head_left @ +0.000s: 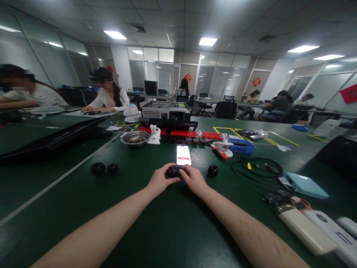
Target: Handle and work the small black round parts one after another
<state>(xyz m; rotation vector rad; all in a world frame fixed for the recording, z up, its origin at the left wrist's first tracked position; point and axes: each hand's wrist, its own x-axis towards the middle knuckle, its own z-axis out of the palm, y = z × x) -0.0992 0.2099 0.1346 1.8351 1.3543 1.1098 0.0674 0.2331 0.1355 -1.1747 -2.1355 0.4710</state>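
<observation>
My left hand (160, 180) and my right hand (193, 179) meet at the middle of the green table (156, 230), both gripping one small black round part (173, 171) between their fingers. Just beyond them lies a phone (183, 155) with a lit white and red screen. Another black round part (213, 170) rests to the right of my right hand. Two more black round parts (97, 168) (113, 169) sit to the left.
A metal bowl (135, 138), red power strips (184, 133), a blue tray (242, 146), a red-handled screwdriver (219, 152) and an open computer case (166, 110) stand farther back. Black cables (258, 167), a light blue box (306, 185) and white power banks (305, 229) lie at right. People sit at the left and far tables.
</observation>
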